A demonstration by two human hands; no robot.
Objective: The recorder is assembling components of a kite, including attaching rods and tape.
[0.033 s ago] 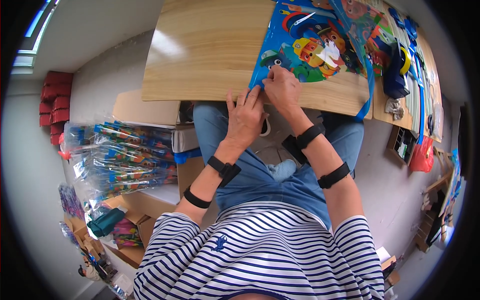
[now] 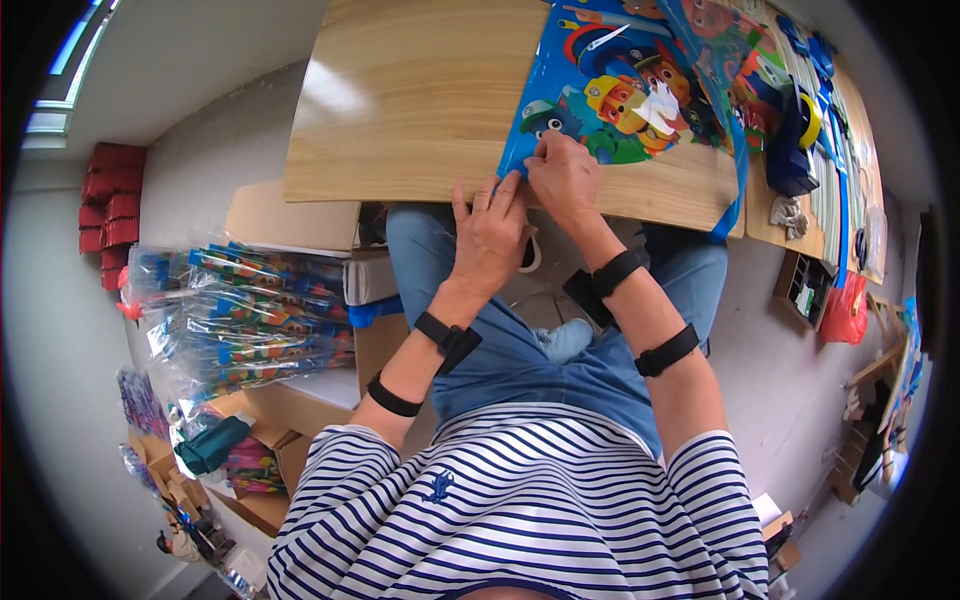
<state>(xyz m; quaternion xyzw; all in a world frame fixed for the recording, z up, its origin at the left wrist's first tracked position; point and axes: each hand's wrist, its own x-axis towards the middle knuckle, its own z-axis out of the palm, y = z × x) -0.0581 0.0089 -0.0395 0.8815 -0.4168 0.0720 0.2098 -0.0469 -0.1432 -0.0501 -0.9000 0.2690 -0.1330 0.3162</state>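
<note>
A glossy blue sheet (image 2: 560, 75) printed with cartoon dogs lies on the wooden table (image 2: 410, 100), its near left corner at the table's front edge. My right hand (image 2: 567, 178) is closed at that corner, fingers bent and pinched on the sheet; the fingertips are partly hidden. Close beside it on the left, my left hand (image 2: 490, 235) rests with fingers stretched out over the table edge, its index fingertip touching the sheet's corner. Its thumb is tucked toward the right hand. Clear film with a blue ribbon (image 2: 738, 180) lies along the sheet's right side, the ribbon hanging over the edge.
A dark blue tape dispenser (image 2: 792, 155) with yellow tape stands right, beside stacked sheets (image 2: 855, 130) and blue straps. Left of my legs, clear-wrapped printed packages (image 2: 270, 310) pile up by cardboard boxes (image 2: 290, 215). Red bundles (image 2: 108, 205) are stacked against the far left wall.
</note>
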